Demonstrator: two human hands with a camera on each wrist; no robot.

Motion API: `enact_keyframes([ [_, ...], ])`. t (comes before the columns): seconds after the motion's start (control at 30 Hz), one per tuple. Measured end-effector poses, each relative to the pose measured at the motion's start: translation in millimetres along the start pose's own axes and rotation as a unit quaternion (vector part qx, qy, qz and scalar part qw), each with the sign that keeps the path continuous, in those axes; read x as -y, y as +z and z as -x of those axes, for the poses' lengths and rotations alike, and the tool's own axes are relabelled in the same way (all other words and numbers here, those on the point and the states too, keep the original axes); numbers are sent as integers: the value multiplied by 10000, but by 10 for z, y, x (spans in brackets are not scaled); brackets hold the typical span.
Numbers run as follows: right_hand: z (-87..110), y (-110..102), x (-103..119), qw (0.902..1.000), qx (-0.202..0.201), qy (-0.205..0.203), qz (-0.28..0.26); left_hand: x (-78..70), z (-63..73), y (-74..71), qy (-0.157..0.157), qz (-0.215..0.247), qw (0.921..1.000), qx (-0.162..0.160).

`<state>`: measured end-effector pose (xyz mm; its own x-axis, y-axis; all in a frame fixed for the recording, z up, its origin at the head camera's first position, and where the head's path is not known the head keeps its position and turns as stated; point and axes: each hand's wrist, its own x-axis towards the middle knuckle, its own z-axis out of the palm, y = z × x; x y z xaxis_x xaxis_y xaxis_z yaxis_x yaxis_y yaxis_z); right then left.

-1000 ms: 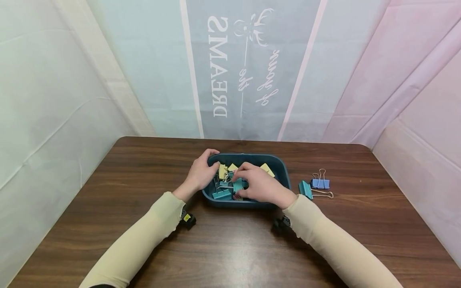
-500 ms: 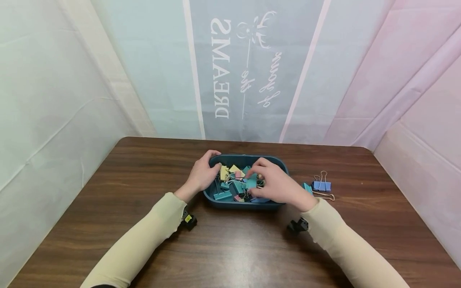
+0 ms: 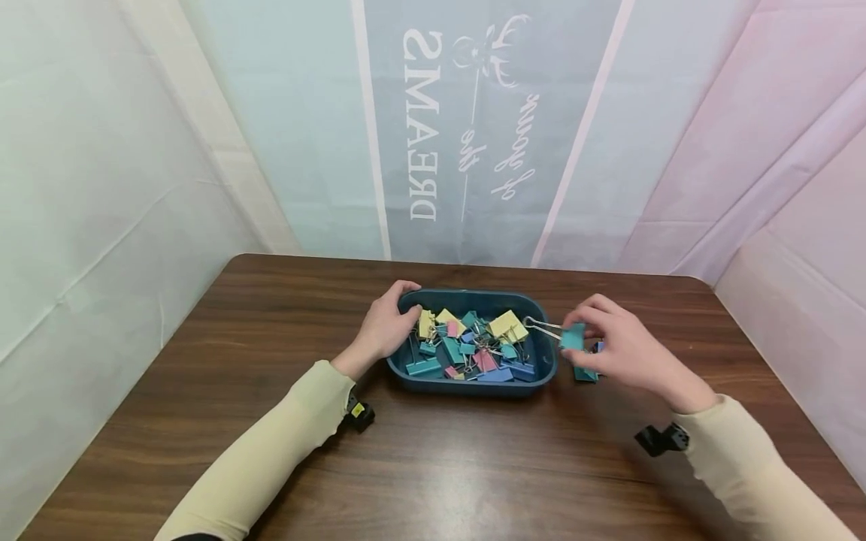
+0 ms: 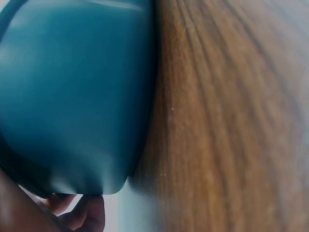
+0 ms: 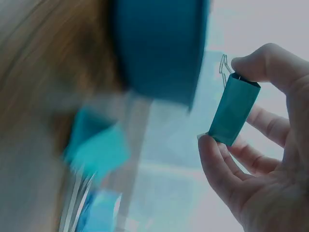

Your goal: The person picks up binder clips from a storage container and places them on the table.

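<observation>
My right hand point(image 3: 622, 346) pinches a teal binder clip point(image 3: 573, 336) by its ends, between thumb and fingertips, just right of the dark teal bin point(image 3: 473, 388). The clip's wire handles point left over the bin's rim. In the right wrist view the pinched clip point(image 5: 234, 108) is held apart from the table. My left hand point(image 3: 386, 323) grips the bin's left end, thumb at the rim and fingers round the far corner. Inside the bin lie several binder clips in yellow, pink, blue and teal, such as a yellow clip point(image 3: 507, 326).
Beneath my right hand, on the wooden table point(image 3: 433, 466), lie another teal binder clip point(image 3: 585, 373) and a blue binder clip point(image 5: 99, 212), mostly hidden in the head view. A printed cloth point(image 3: 473, 150) hangs behind the table's far edge.
My right hand has lifted the teal binder clip out of the bin and carried it right, past the rim. My left hand has stayed at the bin's left end.
</observation>
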<state>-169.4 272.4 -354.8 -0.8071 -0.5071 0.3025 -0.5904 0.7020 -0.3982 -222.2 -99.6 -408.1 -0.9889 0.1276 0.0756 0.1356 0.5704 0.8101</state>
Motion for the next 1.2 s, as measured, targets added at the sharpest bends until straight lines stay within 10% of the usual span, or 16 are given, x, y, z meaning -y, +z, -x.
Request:
enact_keyframes([
  [0.4,447,-144,-420,9945,85,844,610,-49,-1,13,7,48,10000,-5],
  [1.2,420,-38,-451,9834,598,1336,1067,-30,3,-17,-88,66,9999,62],
])
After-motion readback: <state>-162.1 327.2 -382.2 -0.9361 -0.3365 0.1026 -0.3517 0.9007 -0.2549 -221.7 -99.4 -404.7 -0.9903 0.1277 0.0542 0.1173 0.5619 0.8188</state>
